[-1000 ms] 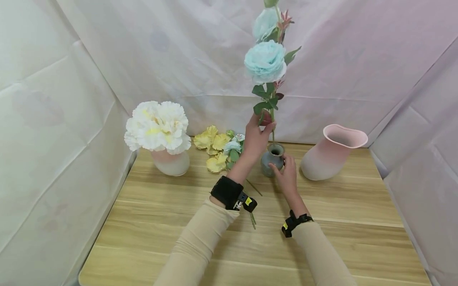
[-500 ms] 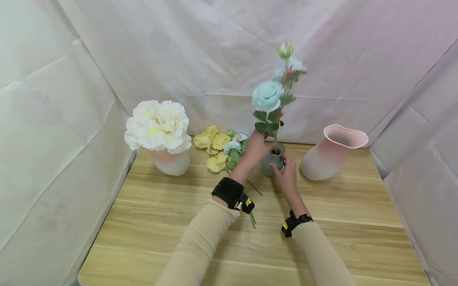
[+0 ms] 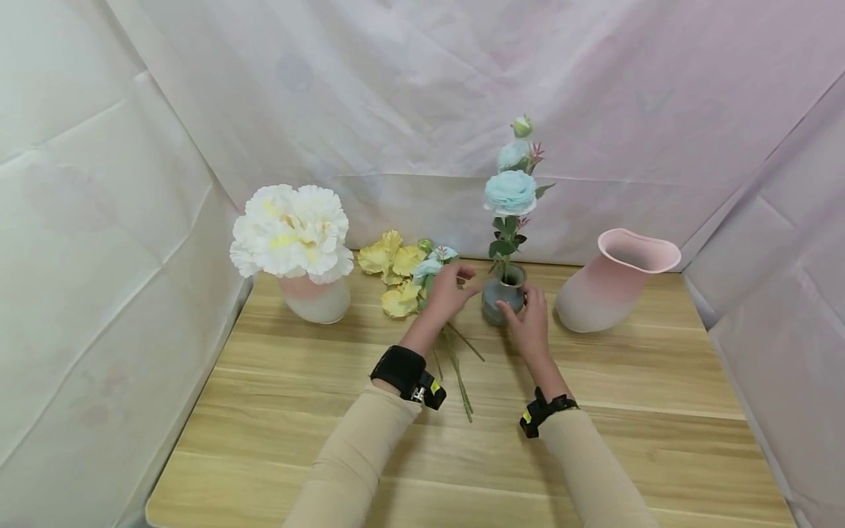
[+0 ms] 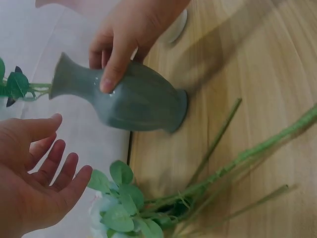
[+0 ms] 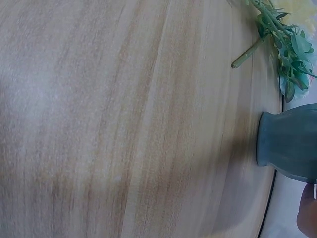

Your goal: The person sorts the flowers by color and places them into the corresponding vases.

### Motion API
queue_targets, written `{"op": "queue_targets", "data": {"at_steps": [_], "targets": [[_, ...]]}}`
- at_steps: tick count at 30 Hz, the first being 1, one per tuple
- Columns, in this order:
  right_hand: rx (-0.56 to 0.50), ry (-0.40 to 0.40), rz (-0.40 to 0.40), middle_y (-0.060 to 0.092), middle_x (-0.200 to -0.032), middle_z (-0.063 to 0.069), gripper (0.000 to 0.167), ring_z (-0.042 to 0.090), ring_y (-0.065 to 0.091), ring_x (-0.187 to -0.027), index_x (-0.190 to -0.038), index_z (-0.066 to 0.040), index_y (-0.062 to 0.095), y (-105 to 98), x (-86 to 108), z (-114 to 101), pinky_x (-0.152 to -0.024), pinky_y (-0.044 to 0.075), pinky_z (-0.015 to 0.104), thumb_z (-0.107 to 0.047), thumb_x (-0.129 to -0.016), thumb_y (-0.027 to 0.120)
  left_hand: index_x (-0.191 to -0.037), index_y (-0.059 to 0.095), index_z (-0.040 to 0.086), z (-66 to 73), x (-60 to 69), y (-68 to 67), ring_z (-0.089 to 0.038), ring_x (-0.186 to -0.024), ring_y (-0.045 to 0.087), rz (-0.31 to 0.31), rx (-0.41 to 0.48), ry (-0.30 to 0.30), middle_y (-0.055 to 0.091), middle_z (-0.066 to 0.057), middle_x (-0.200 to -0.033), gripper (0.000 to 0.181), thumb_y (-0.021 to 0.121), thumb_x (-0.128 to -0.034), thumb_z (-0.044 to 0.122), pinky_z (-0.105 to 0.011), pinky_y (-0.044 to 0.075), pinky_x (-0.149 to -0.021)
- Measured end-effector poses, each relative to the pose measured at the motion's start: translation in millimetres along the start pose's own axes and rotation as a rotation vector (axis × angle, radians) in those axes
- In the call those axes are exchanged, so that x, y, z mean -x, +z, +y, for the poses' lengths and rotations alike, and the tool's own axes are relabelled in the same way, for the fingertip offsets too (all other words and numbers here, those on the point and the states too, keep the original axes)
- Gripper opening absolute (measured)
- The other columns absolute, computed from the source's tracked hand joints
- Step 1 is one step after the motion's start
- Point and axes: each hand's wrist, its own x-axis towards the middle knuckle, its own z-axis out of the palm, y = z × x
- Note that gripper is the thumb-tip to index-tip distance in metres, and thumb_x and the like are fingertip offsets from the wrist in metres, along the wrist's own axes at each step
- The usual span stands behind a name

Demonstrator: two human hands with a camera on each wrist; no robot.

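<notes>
A small blue-grey vase (image 3: 494,299) stands upright near the back of the table, and a light-blue artificial flower stem (image 3: 511,193) rises out of its mouth. My right hand (image 3: 530,326) grips the vase body from the right, thumb in front and fingers round the side; the left wrist view shows this vase (image 4: 141,96) up close. My left hand (image 3: 450,292) is apart from the vase on its left, holding nothing, its fingers (image 4: 55,166) loosely bent. Just under and behind it lie another light-blue flower (image 3: 432,265) and several yellow flowers (image 3: 399,299), their green stems (image 3: 458,370) pointing toward me.
At the left, a pink-and-white vase (image 3: 317,302) holds a large white flower (image 3: 290,235). A taller pink-and-white vase (image 3: 597,293) with a wavy rim stands at the right. Pale cloth (image 3: 409,110) hangs behind the wooden table (image 3: 317,440).
The blue flower stem has gone down into the small vase. My left hand has let go of it and moved left and down. My right hand stays on the vase.
</notes>
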Motion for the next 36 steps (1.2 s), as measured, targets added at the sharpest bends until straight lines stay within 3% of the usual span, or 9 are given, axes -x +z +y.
{"op": "queue_targets", "data": {"at_steps": [9, 15, 23, 27, 36], "targets": [[0.000, 0.014, -0.002, 0.046, -0.126, 0.024, 0.053, 0.037, 0.045, -0.120, -0.131, 0.005, 0.047, 0, 0.0, 1, -0.105, 0.043, 0.053, -0.021, -0.092, 0.072, -0.123, 0.062, 0.007, -26.1, 9.1, -9.3, -0.027, -0.114, 0.063, 0.024, 0.028, -0.079, 0.063, -0.011, -0.125, 0.028, 0.067, -0.0962, 0.015, -0.039, 0.056, -0.088], [0.020, 0.006, -0.008, 0.045, -0.128, 0.024, 0.052, 0.037, 0.045, -0.120, -0.131, 0.004, 0.046, 0, -0.7, 2, -0.105, 0.043, 0.051, -0.021, -0.093, 0.071, -0.124, 0.060, 0.004, -42.3, 17.3, -10.3, -0.031, -0.117, 0.063, 0.018, 0.056, -0.116, 0.063, -0.013, -0.126, 0.029, 0.065, -0.0974, 0.016, -0.043, 0.056, -0.091], [0.013, -0.005, -0.003, 0.045, -0.127, 0.024, 0.051, 0.038, 0.045, -0.120, -0.131, 0.005, 0.046, 1, -1.4, 4, -0.106, 0.043, 0.051, -0.021, -0.093, 0.071, -0.121, 0.061, 0.003, -64.3, 26.4, -6.2, -0.033, -0.115, 0.064, 0.018, 0.089, -0.123, 0.065, -0.014, -0.121, 0.027, 0.065, -0.0972, 0.016, -0.042, 0.056, -0.093], [0.010, -0.013, 0.006, 0.045, -0.126, 0.024, 0.050, 0.038, 0.046, -0.118, -0.130, 0.004, 0.047, 2, -1.7, 4, -0.104, 0.043, 0.050, -0.021, -0.093, 0.071, -0.119, 0.062, 0.003, -70.6, 30.7, -4.4, -0.033, -0.115, 0.065, 0.024, 0.108, -0.105, 0.066, -0.014, -0.121, 0.026, 0.065, -0.0972, 0.017, -0.041, 0.056, -0.093], [0.006, -0.024, 0.009, 0.045, -0.125, 0.025, 0.050, 0.038, 0.046, -0.116, -0.130, 0.005, 0.047, 2, -1.9, 4, -0.102, 0.042, 0.050, -0.021, -0.094, 0.070, -0.116, 0.063, 0.004, -75.6, 46.6, -1.6, -0.031, -0.109, 0.064, 0.055, 0.131, -0.138, 0.066, -0.014, -0.115, 0.025, 0.065, -0.0974, 0.020, -0.040, 0.055, -0.089]]}}
